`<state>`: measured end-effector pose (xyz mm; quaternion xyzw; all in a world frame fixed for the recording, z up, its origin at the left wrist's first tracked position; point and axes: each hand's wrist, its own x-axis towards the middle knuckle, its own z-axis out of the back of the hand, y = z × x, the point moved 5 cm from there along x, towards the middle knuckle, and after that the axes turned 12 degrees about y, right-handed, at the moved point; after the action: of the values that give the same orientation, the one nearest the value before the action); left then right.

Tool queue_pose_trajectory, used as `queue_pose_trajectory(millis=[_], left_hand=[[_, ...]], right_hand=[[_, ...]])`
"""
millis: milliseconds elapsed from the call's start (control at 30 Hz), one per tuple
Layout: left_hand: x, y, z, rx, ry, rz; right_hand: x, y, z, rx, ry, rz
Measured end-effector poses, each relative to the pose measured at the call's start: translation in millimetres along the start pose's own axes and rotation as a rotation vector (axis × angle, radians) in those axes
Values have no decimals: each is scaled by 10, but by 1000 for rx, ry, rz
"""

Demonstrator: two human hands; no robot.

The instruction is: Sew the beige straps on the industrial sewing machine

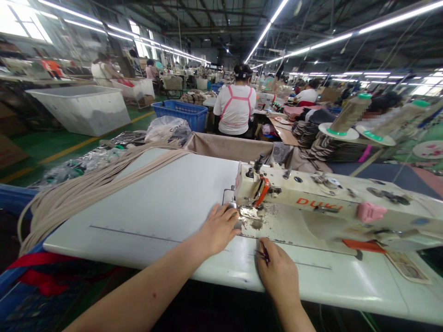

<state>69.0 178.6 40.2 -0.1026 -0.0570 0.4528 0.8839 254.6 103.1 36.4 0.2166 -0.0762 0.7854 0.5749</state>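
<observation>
- My right hand, just in front of the white, orange-lettered metal sewing machine, is closed around a small, slim, dark tool.
- The tool's exposed end points left from my fingers, its long axis running roughly along the machine's arm.
- My left hand lies palm down at the machine's needle end, thumb spread from the fingers.
- Behind the machine's needle end, a beige, fabric-walled trough stretches sideways, grey cloth at its right end.
- Beyond the trough, left of the machine, sits a blue plastic basket; its contents I cannot make out.
- Farther left of the machine stands a large whitish plastic bin, its contents hidden.
- Left of the machine, nearer me, a bright red strap hangs by a blue mesh crate.
</observation>
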Motion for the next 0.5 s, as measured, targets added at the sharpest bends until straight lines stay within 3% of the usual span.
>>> queue_pose_trajectory(millis=[233, 500], left_hand=[[120, 187, 98, -161, 32, -31], [465, 506, 67, -271, -62, -37]], right_hand=[[-1, 1, -2, -1, -10, -3], [8, 16, 21, 4, -10, -9]])
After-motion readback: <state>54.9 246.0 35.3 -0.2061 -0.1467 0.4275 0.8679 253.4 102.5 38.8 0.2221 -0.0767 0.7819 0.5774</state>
